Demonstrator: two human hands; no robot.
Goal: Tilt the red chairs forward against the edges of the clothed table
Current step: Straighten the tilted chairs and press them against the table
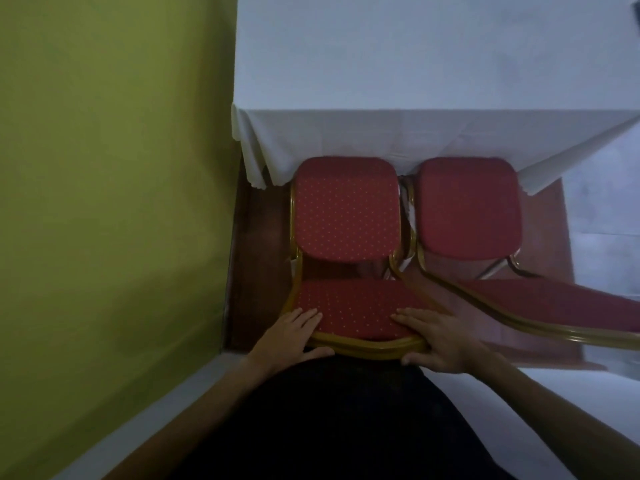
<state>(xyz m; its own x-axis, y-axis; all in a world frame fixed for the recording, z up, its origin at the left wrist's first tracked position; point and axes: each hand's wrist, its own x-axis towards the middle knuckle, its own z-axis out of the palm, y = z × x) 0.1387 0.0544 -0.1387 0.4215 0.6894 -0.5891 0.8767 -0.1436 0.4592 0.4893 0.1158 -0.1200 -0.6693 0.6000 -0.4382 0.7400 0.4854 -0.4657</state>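
Note:
Two red chairs with gold frames stand side by side at the near edge of a table under a white cloth (pixel 398 133). The left chair (pixel 346 209) is right below me, its seat front tucked at the hanging cloth. My left hand (pixel 294 334) grips the left end of its backrest top, fingers on the red padding, thumb behind the gold rail. My right hand (pixel 440 337) holds the right end the same way. The right chair (pixel 467 209) stands untouched, its backrest reaching toward the right edge of the view.
A green wall (pixel 110 168) runs close along the left of the left chair, with a pale skirting at its foot. Dark red floor shows under the chairs, pale tiles (pixel 602 188) to the right. My dark clothing fills the bottom centre.

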